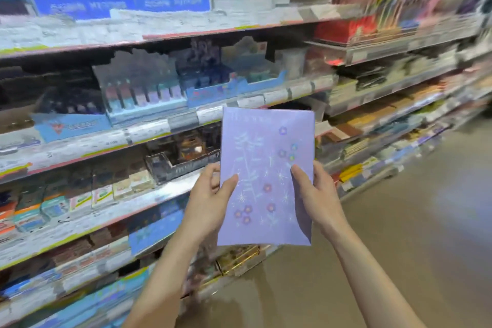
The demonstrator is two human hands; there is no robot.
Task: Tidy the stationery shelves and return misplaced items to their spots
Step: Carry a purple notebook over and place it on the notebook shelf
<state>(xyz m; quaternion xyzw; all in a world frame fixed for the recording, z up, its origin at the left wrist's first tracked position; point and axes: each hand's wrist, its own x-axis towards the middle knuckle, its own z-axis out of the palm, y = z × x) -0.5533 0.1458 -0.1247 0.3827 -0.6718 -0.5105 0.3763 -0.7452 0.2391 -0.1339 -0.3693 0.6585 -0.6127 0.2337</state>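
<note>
I held a purple notebook (266, 176) upright before the shelves (165, 128). My left hand (210, 200) gripped its left edge, my right hand (314, 194) its right.

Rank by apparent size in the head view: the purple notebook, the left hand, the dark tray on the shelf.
1. purple notebook, clearly largest.
2. dark tray and left hand look alike; the tray sits farther back, so no ranking.
</note>
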